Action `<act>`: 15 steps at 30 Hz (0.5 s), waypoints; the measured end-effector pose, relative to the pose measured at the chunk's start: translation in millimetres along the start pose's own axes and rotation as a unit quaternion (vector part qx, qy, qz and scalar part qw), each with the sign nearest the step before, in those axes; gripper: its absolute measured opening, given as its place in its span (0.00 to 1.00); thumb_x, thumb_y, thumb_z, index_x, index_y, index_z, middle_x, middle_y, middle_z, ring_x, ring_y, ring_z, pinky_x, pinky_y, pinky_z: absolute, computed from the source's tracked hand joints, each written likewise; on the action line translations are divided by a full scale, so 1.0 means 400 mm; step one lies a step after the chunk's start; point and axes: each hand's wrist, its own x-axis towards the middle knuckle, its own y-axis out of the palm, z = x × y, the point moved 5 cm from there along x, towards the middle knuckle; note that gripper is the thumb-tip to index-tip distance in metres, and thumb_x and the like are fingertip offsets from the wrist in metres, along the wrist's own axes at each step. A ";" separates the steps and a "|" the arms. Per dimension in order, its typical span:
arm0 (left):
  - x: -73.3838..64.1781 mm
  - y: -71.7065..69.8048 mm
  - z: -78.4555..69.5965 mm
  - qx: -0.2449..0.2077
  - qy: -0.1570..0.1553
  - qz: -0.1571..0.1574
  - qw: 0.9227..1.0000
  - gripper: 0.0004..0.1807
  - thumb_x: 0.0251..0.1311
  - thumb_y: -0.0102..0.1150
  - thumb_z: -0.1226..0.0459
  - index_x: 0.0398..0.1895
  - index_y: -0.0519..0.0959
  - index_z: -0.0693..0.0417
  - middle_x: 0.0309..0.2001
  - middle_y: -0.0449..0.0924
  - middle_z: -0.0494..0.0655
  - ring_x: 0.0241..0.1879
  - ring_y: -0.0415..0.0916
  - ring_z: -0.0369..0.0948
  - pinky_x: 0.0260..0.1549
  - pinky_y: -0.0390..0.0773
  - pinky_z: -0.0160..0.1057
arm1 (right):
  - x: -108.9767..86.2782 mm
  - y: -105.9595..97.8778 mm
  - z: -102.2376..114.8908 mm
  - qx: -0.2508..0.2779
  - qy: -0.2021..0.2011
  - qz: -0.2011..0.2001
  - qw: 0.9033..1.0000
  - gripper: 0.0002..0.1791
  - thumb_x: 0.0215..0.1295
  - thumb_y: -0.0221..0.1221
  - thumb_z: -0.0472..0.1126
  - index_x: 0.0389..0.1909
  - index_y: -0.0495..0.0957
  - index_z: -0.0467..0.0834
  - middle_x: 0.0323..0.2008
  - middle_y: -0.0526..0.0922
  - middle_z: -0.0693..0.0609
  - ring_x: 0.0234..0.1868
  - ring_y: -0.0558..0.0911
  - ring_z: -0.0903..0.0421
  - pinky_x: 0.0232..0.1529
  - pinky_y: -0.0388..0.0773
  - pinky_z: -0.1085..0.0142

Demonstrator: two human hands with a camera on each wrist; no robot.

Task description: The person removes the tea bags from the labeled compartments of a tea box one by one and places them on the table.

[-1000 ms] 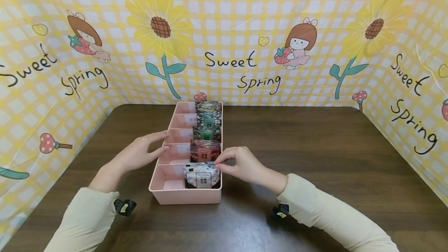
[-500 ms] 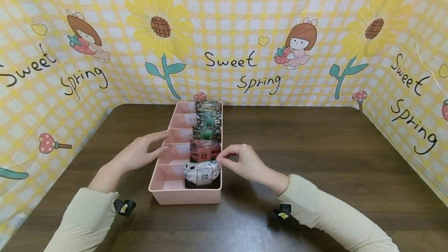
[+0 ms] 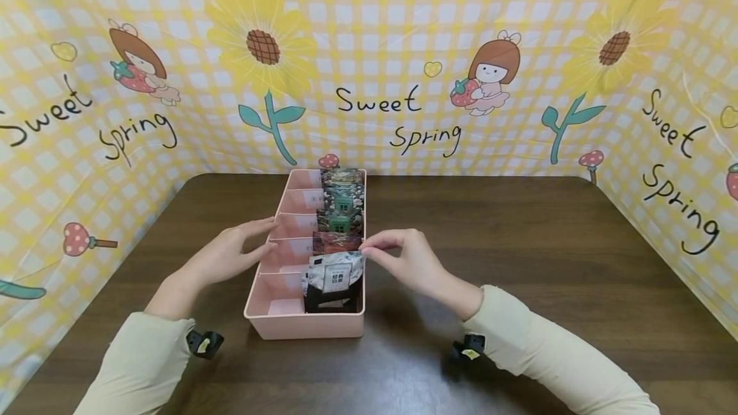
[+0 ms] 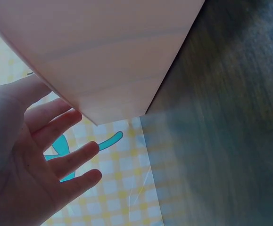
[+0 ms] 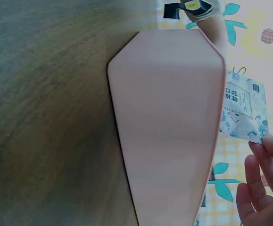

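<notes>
My right hand (image 3: 410, 266) pinches the upper right corner of a white patterned tea sachet (image 3: 337, 274) between thumb and fingertips. The sachet stands tilted above the front compartment of a long pink divided box (image 3: 305, 326); in the right wrist view the sachet (image 5: 242, 107) shows above the rim. Dark packaging (image 3: 331, 303) appears below it in that compartment. At the box's left rim, my left hand (image 3: 221, 253) has its fingertips and thumb against the edge, fingers extended. Behind the white sachet are a red sachet (image 3: 336, 244) and a green one (image 3: 340, 224).
Farther back in the box are a sachet with a green label (image 3: 344, 203) and a dark multicoloured one (image 3: 343, 177). The box stands on a brown wooden table (image 3: 490, 242). A yellow checked cloth (image 3: 369, 37) surrounds the table's back and sides.
My right hand has moved up and slightly away, raising the white sachet from the front compartment. It now covers part of the red sachet, and dark packaging shows beneath. The left hand stays put.
</notes>
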 end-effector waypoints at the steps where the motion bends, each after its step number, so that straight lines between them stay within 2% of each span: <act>1: 0.000 0.000 -0.001 0.000 0.001 0.000 1.000 0.26 0.65 0.53 0.58 0.63 0.68 0.64 0.63 0.68 0.64 0.63 0.64 0.59 0.60 0.65 0.59 | 0.001 -0.003 0.001 0.000 0.000 -0.004 1.000 0.07 0.59 0.62 0.39 0.35 0.85 0.41 0.35 0.88 0.48 0.37 0.84 0.57 0.39 0.80 0.72; 8: -0.001 -0.001 -0.002 0.001 -0.006 0.005 1.000 0.27 0.65 0.53 0.57 0.63 0.68 0.63 0.63 0.68 0.64 0.64 0.64 0.60 0.60 0.64 0.59 | 0.003 -0.023 0.016 0.001 -0.012 -0.018 1.000 0.07 0.59 0.63 0.39 0.35 0.85 0.41 0.35 0.88 0.48 0.37 0.85 0.57 0.39 0.80 0.71; 15: 0.001 0.001 0.001 -0.004 -0.010 0.004 1.000 0.27 0.65 0.53 0.58 0.63 0.68 0.64 0.63 0.68 0.64 0.64 0.64 0.60 0.60 0.65 0.59 | 0.000 -0.044 0.026 0.006 0.005 -0.018 1.000 0.07 0.59 0.62 0.40 0.36 0.85 0.43 0.36 0.88 0.49 0.37 0.84 0.58 0.37 0.79 0.72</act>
